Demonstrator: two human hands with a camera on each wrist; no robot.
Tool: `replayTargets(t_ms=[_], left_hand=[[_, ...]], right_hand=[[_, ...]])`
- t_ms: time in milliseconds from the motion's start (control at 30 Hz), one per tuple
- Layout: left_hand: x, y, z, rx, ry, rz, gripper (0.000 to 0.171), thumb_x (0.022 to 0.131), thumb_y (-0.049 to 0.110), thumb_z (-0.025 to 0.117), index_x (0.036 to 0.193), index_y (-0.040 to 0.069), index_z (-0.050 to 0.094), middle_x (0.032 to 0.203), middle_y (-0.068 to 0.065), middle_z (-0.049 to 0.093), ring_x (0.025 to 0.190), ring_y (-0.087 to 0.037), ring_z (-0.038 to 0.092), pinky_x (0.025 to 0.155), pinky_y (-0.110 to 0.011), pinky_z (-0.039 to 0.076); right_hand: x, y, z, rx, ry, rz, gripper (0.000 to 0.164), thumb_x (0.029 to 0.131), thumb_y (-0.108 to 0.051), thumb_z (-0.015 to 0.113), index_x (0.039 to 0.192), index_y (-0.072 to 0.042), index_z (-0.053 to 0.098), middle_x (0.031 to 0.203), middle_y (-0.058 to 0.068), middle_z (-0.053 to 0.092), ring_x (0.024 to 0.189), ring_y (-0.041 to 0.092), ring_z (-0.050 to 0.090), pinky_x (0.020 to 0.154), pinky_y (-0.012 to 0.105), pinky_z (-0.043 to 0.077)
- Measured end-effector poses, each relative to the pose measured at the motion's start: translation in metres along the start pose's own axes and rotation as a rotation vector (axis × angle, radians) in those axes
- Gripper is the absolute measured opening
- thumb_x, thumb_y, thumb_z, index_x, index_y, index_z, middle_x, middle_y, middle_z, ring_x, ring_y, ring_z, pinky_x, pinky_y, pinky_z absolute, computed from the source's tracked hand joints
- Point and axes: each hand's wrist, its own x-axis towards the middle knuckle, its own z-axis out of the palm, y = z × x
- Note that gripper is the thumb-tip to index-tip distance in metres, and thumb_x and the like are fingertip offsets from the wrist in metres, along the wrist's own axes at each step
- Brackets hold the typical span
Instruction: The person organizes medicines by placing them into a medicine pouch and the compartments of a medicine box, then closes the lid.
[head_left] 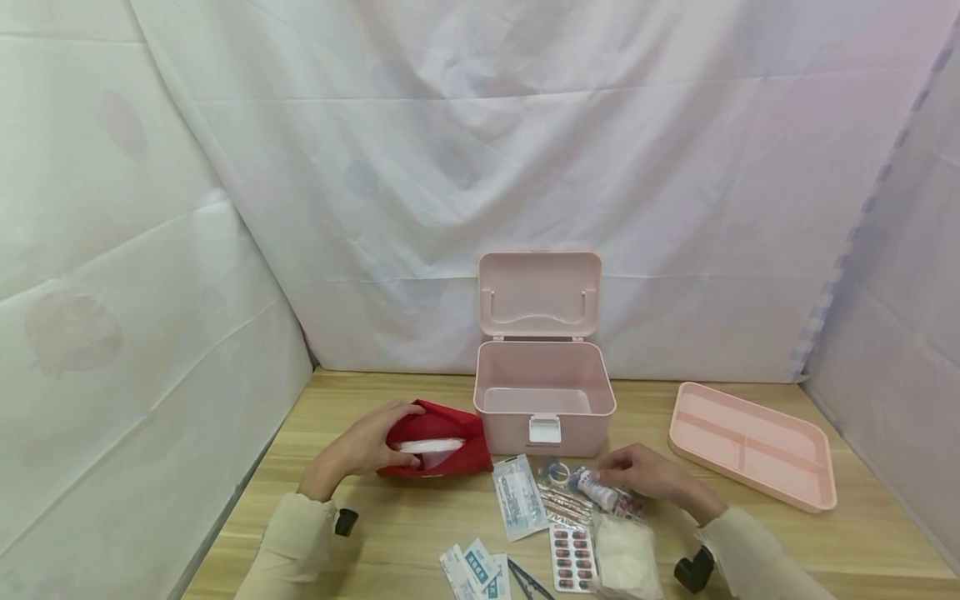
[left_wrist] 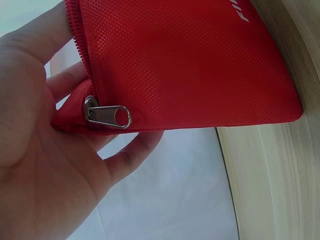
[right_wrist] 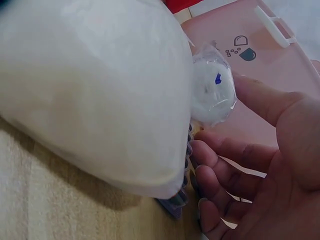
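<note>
My left hand (head_left: 367, 437) grips the left end of a red zip pouch (head_left: 472, 450), its mouth spread with a white packet (head_left: 431, 446) inside. In the left wrist view, the metal zip pull (left_wrist: 112, 115) lies near the palm. My right hand (head_left: 648, 475) pinches a small white bottle (head_left: 598, 492) in clear wrap, thumb at its side and fingers curled beneath. Close by are a clear-wrapped tape roll (head_left: 558, 473), brown-striped packets (head_left: 564, 506) and a bagged white pad (head_left: 624, 554), which fills much of the right wrist view.
A pink box (head_left: 543, 433) stands behind with its lid (head_left: 540, 292) raised. A pink divided tray (head_left: 750, 446) lies at right. In front are a capsule blister pack (head_left: 572, 558), a pale sachet (head_left: 519, 497), small paper packets (head_left: 480, 567) and dark tweezers (head_left: 528, 577). White cloth surrounds the wooden table.
</note>
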Motion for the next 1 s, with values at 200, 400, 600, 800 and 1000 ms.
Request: replayTargets(t_ms=[200, 400, 600, 800, 1000], left_hand=[[-0.0003, 0.0002, -0.0002, -0.005, 0.002, -0.009, 0.069, 0.077, 0.027, 0.086, 0.136, 0.01, 0.054, 0.132, -0.006, 0.056, 0.114, -0.025, 0.056, 0.095, -0.048, 0.05], [-0.0005, 0.0009, -0.0006, -0.011, 0.003, -0.009, 0.069, 0.077, 0.026, 0.086, 0.136, 0.009, 0.054, 0.132, -0.007, 0.056, 0.114, -0.025, 0.056, 0.095, -0.048, 0.05], [-0.0005, -0.0003, 0.001, -0.003, -0.001, -0.007, 0.069, 0.078, 0.028, 0.086, 0.136, 0.01, 0.054, 0.133, -0.006, 0.056, 0.115, -0.025, 0.056, 0.095, -0.047, 0.05], [-0.0004, -0.0005, 0.001, -0.006, 0.0, -0.008, 0.069, 0.077, 0.027, 0.086, 0.136, 0.01, 0.054, 0.134, -0.007, 0.056, 0.115, -0.025, 0.056, 0.095, -0.048, 0.05], [-0.0007, 0.0007, 0.0011, -0.005, 0.002, -0.003, 0.069, 0.077, 0.026, 0.086, 0.136, 0.009, 0.055, 0.133, -0.007, 0.057, 0.115, -0.026, 0.056, 0.095, -0.048, 0.05]], right_hand=[[0.0002, -0.0001, 0.0009, 0.036, -0.016, -0.004, 0.022, 0.095, -0.033, 0.066, 0.096, -0.013, 0.076, 0.085, -0.001, 0.069, 0.069, 0.012, 0.056, 0.058, 0.025, 0.046], [-0.0011, 0.0012, 0.0022, 0.081, -0.048, -0.012, 0.023, 0.095, -0.031, 0.066, 0.096, -0.012, 0.077, 0.081, 0.002, 0.069, 0.06, 0.011, 0.055, 0.05, 0.026, 0.049], [-0.0022, 0.0034, 0.0038, 0.1, -0.06, -0.038, 0.02, 0.096, -0.028, 0.066, 0.098, -0.011, 0.077, 0.081, 0.002, 0.067, 0.06, 0.01, 0.056, 0.05, 0.028, 0.052], [-0.0044, 0.0024, 0.0042, 0.16, -0.028, -0.051, 0.025, 0.095, -0.024, 0.067, 0.11, -0.006, 0.073, 0.088, 0.003, 0.07, 0.066, 0.012, 0.057, 0.053, 0.031, 0.053], [-0.0063, 0.0007, 0.0029, 0.149, 0.024, -0.087, 0.026, 0.093, -0.021, 0.068, 0.112, -0.003, 0.071, 0.098, 0.006, 0.072, 0.081, 0.013, 0.062, 0.066, 0.028, 0.054]])
